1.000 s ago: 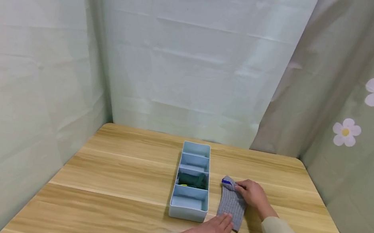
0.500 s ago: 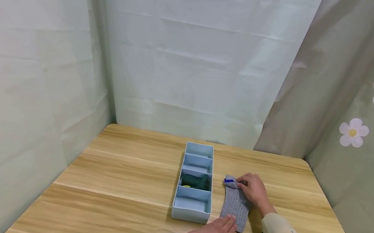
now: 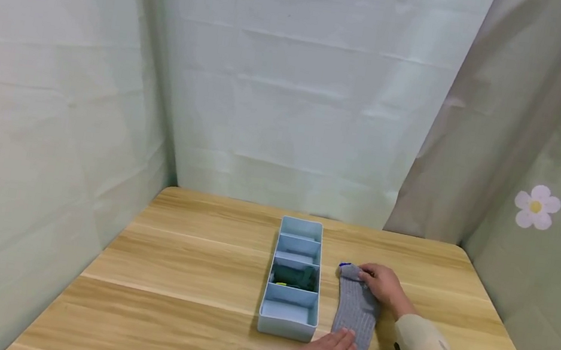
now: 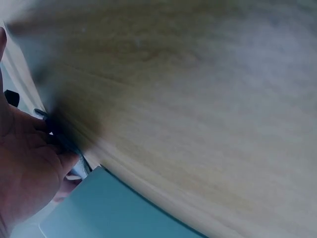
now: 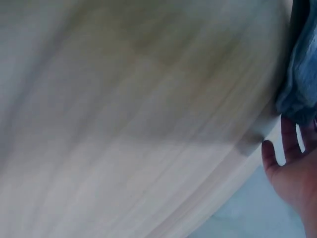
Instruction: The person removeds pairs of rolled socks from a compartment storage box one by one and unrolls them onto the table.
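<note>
Tabletop (image 3: pixel 179 269) (12 o'clock = far edge): lt. wood-look, grain running approx. 9 to 3 o'clock, far corners rounded at 10 & 2. Directly on it, abt. mid: pale blue box (image 3: pixel 286 328), open top, 4 compts. in a row, long axis 12 to 6. At box's 3–4 o'clock, near but not touching: grey ribbed cloth (image 3: pixel 355 307), lengthwise approx. 11:30 to 5:30, w/ blue at its 11 o'clock corner.
</note>
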`<state>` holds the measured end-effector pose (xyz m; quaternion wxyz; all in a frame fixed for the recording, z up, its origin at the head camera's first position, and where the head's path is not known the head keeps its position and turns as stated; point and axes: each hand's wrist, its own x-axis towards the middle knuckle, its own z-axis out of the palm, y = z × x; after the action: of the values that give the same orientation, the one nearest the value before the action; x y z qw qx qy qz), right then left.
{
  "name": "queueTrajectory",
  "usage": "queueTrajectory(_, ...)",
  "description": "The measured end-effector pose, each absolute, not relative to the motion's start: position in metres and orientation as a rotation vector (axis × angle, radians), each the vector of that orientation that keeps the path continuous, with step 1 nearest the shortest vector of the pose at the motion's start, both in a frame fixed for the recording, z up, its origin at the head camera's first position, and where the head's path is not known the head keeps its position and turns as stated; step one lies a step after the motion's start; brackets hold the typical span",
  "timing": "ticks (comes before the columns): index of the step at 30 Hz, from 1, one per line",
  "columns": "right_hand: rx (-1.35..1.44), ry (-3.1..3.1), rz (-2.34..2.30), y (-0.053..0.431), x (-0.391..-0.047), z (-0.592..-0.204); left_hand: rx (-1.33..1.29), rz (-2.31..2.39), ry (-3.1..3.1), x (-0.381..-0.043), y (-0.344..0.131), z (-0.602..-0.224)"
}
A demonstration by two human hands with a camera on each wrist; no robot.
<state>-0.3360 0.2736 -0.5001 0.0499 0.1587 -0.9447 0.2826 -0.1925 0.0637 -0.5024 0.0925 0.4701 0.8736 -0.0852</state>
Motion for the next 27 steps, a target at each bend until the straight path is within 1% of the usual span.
queueTrajectory(3,0.341,-2.874,0.794,0.268,-0.342,-0.501,1.416,-0.260,2.607,-0.193,0.064,-0.503)
queueTrajectory(5,0.316,-2.849,0.688,0.268,-0.344,-0.502,1.425,-0.284,2.610,-0.192,0.065,-0.503)
queueTrajectory(9,0.451,-2.779,0.516,0.274,-0.345,-0.506,1.426,-0.317,2.606,-0.192,0.066,-0.504)
queueTrajectory(13,0.657,-2.725,0.518,0.282,-0.342,-0.509,1.447,-0.323,2.618,-0.193,0.064,-0.504)
queueTrajectory(16,0.719,-2.714,0.559,0.287,-0.340,-0.509,1.464,-0.319,2.601,-0.193,0.064,-0.503)
queueTrajectory(19,0.627,-2.769,0.607,0.288,-0.341,-0.508,1.475,-0.299,2.569,-0.191,0.065,-0.503)
queueTrajectory(24,0.288,-2.904,0.616,0.285,-0.343,-0.505,1.569,-0.320,2.550,-0.183,0.067,-0.503)
queueTrajectory(27,0.182,-2.889,0.578,0.284,-0.343,-0.505,1.626,-0.350,2.555,-0.180,0.069,-0.502)
